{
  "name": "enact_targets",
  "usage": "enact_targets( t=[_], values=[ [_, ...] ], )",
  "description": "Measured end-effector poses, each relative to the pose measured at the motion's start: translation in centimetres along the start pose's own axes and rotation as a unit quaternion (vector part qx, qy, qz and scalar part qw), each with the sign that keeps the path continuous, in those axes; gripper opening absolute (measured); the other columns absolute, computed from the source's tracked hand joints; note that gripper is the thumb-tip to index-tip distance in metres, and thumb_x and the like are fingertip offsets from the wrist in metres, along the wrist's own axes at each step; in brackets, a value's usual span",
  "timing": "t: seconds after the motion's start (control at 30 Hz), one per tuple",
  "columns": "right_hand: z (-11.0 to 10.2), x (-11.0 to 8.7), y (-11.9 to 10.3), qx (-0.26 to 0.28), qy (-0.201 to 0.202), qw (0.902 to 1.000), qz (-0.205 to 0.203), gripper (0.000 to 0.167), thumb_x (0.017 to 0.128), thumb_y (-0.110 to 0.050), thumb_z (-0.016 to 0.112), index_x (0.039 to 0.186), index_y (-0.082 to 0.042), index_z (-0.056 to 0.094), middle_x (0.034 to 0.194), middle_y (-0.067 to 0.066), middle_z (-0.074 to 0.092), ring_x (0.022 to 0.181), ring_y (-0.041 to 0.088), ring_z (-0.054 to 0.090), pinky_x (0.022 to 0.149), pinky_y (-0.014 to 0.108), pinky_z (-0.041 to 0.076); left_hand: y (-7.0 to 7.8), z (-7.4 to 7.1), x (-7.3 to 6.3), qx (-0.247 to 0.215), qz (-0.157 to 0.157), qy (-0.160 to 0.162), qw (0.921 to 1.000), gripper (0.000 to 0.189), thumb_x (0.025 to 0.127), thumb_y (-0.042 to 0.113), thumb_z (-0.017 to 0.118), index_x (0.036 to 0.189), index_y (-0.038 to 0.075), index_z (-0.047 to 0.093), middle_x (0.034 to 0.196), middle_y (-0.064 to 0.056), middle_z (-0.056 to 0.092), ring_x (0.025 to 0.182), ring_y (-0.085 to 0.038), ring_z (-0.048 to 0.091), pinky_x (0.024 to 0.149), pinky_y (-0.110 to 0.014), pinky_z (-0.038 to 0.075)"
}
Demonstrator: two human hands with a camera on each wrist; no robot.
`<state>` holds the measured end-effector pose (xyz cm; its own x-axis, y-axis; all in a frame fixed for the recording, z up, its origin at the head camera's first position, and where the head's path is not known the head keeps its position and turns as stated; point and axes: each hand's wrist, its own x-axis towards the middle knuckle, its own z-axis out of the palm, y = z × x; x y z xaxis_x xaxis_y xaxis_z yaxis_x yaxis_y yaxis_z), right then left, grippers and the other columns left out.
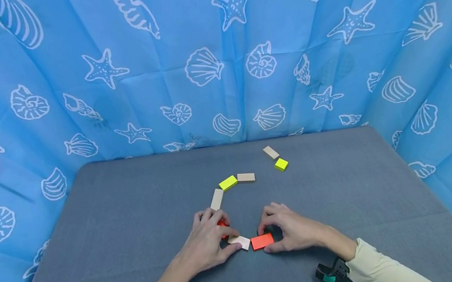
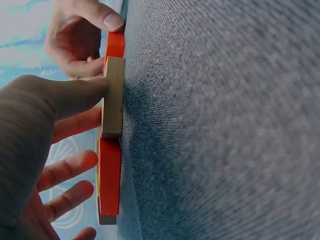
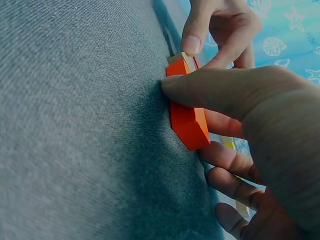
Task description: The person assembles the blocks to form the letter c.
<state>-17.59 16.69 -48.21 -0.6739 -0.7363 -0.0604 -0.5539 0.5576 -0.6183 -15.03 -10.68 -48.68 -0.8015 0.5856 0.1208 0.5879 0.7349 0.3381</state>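
My left hand [image 1: 207,243] pinches a pale wooden block [image 1: 243,243] between thumb and index finger, while its other fingers are spread apart in the left wrist view. With thumb and fingers on opposite sides, my right hand [image 1: 293,230] pinches a red-orange block [image 1: 263,241] lying flat on the grey cloth. The two held blocks sit end to end, close together at their near corners. A second red block [image 2: 110,175] adjoins the wooden one on its other end; my left hand partly covers it in the head view.
Curving on from there are a pale block [image 1: 217,198], a yellow block [image 1: 228,183] and another wooden block [image 1: 246,177]. Farther right lie a wooden block [image 1: 271,152] and a yellow one [image 1: 281,164]. A blue shell-print curtain [image 1: 220,102] hangs behind the grey table [image 1: 131,215].
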Motion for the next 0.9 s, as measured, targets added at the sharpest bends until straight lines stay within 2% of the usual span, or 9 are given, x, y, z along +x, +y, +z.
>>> enact_targets(
  t=[0.9],
  values=[
    [0.26,0.12,0.05,0.006,-0.002,0.9998,0.02,0.028,0.08,-0.05,0.084,0.1,-0.034,0.072,0.103,-0.015,0.054,0.101,0.011,0.045,0.085,0.037,0.039,-0.08,0.05,0.09,0.0,0.003,0.002,1.0,0.024,0.089,0.05,0.075,0.1,0.03,0.081,0.103,0.008,0.051,0.103,-0.018,0.043,0.099,-0.062,0.033]
  ],
)
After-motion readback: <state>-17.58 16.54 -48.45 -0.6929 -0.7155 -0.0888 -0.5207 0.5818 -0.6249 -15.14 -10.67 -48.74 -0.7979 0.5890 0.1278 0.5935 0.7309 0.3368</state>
